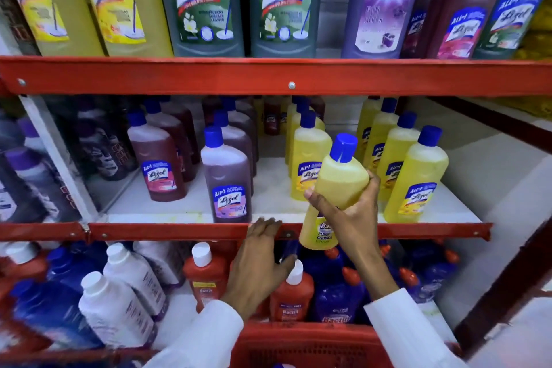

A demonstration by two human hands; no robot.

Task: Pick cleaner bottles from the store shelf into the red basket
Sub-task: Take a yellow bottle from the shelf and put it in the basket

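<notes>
- Head view: the right hand (351, 218) holds a yellow bottle (334, 194) in front of the middle shelf (179, 230), its fingers (373, 185) wrapped round the body below the shoulder, thumb on the near side.
- The bottle tilts slightly, blue cap (343, 148) up and leaning right, base low over the shelf's red front edge; it is clear of the shelf board.
- The left hand (260, 260) holds nothing; its fingers are spread loosely, the tips resting at the red edge just left of the bottle.
- The red basket (298, 343) sits at the bottom of the frame, between the two white sleeves, below the bottle.
- Judgement: the bottle looks full, so fairly heavy; the plastic wall is stiff but smooth and could slip. The mid-body hold above the label suits it; the cap is a poorer place.
- More yellow bottles (415, 176) stand on the shelf just right.
</notes>
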